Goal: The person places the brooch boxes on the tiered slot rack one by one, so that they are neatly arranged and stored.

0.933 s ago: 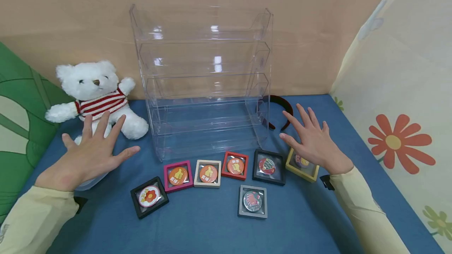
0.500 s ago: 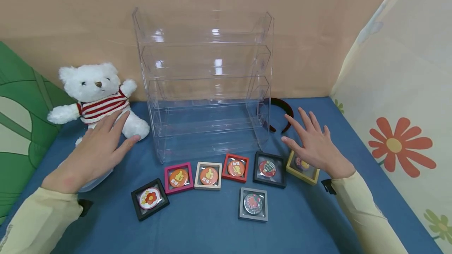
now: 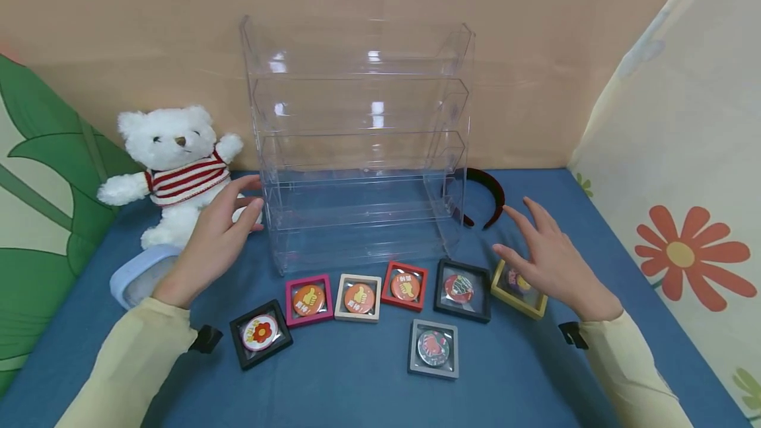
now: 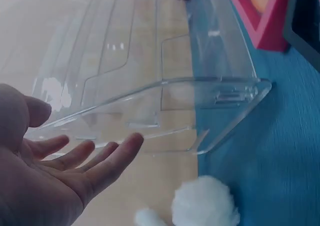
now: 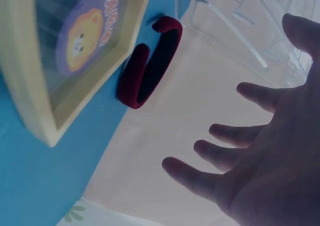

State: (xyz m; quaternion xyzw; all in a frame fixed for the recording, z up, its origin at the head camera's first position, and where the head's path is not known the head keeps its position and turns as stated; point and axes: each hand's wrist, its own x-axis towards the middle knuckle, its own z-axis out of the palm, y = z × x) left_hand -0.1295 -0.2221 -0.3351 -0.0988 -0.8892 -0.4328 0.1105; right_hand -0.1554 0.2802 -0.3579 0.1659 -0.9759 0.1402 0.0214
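Note:
A clear plastic tiered rack stands at the back of the blue table. My left hand is at its left side, palm toward the rack and fingers loosely bent, holding nothing. In the left wrist view the fingertips of that hand overlap the rack's side panel. Over the yellow-framed badge box is my right hand, its fingers spread and holding nothing. A dark red headband lies beyond the right fingertips, by the rack's right side.
In front of the rack lie several framed badges, including a magenta one, a red one and a grey one. A white teddy bear sits at left, behind a blue-rimmed container. Fabric walls border the table.
My left hand has moved right from in front of the bear to the rack's left side, uncovering the blue-rimmed container. My right hand keeps nearly the same pose. The head view has shifted slightly.

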